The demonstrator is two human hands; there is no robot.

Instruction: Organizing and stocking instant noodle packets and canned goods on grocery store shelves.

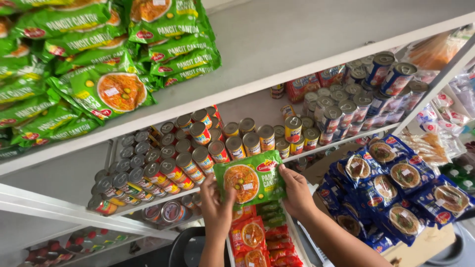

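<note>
Head view: green noodle packet (251, 182) spans between both grips, left hand (216, 207) and right hand (297, 193) pinching opposite edges.

green noodle packet (251, 181) held centre, green packets (99, 54) stacked top left, blue packets (396, 188) right.

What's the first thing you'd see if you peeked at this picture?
Right in the middle, the left hand and the right hand hold up a green noodle packet by its two ends. A big heap of the same green packets fills the top shelf on the left. Rows of tin cans crowd the shelf below, and blue noodle packets pile up on the right.
</note>
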